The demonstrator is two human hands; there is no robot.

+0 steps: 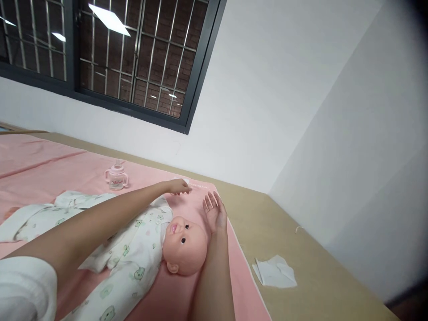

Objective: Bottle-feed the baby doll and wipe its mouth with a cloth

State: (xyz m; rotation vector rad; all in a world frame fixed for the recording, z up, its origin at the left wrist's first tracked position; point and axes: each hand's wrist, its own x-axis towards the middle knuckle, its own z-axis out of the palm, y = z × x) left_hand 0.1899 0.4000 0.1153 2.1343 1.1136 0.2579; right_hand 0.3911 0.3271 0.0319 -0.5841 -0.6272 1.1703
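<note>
A baby doll (186,247) lies on its back on a pink mat (247,292). Its white outfit (140,263) has green animal prints. My left arm reaches across the doll's body. Beyond the doll's head, my left hand (178,187) hovers low over the mat, fingers loosely bent and holding nothing I can see. A small white piece (183,180), its kind unclear, shows just behind that hand. On the other side of the head, my right hand (216,213) is open, palm up and fingers spread, with the forearm beside the doll's head.
A pink two-handled baby bottle (117,176) stands upright on the mat past the doll. A folded white tissue or cloth (274,272) lies on the tan surface (301,254) at the right. White walls (267,89) and a barred window (133,58) border the far side.
</note>
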